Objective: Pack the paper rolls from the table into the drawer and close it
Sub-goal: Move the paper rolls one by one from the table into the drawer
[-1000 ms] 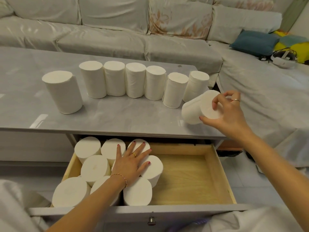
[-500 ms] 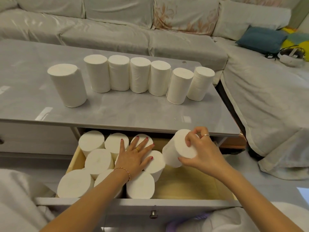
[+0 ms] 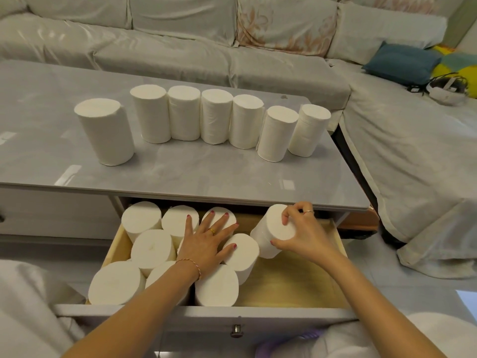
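Right hand (image 3: 303,235) fingers curled round tilted paper roll (image 3: 275,229), holding it over open drawer (image 3: 339,236), just beside packed rolls. Left hand (image 3: 207,240) fingers straight, spread wide, resting flat on tops of packed rolls (image 3: 152,248) filling drawer's left part. Seven more rolls (image 3: 215,116) upright on table (image 3: 180,171). Sofa (image 3: 206,47) behind table.
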